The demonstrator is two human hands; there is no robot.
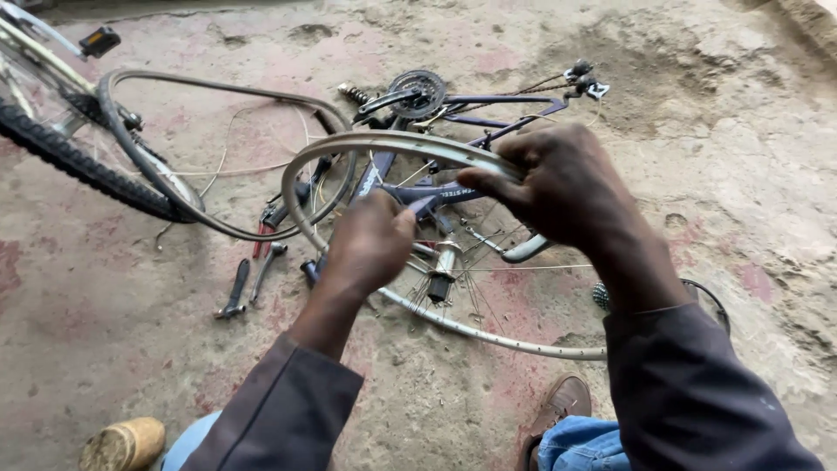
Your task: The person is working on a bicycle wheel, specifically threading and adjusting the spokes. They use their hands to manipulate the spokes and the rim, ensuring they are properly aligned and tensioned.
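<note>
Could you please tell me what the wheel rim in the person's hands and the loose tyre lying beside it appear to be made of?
Wheel rim: probably metal, pale silvery with a dull sheen, laced with thin wire spokes. Loose tyre: likely rubber, matt grey-black, sagging out of round on the ground.

1. We take this for a rough open-floor bicycle repair spot: bare, cracked, dusty concrete ground (715, 174).
2. A stripped dark blue bicycle frame (488, 113) lies flat at upper centre.
3. Loose metal hand tools (248, 283) lie scattered at centre left.
4. A knobbly black tyred wheel (78, 161) sits at upper left.
</note>
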